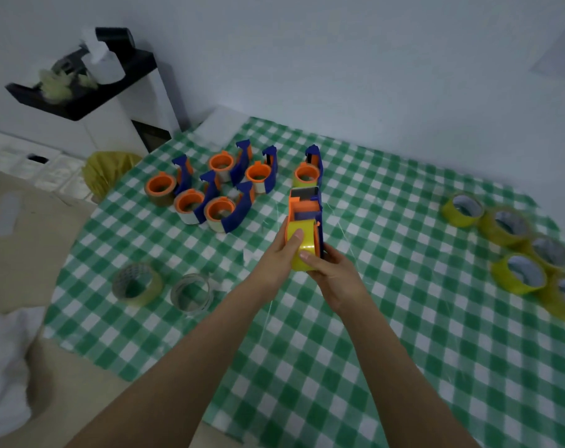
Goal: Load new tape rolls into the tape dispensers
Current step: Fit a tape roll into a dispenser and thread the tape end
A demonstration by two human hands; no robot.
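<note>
Head camera: a shiny yellow tape roll [303, 248] sits in the blue and orange plastic dispenser [305, 206], held above the desk [371, 318]. The left hand [279, 253] and right hand [334, 273] grip the dispenser from each side, thumbs on the smooth round roll. More yellow rolls [504, 279] lie far right on the green checked desk.

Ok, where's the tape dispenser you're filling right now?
The dispenser is mid-table in the head view, gripped by the left hand and right hand over the green checked cloth, with the cluster of other dispensers just behind it and leftward.
</note>
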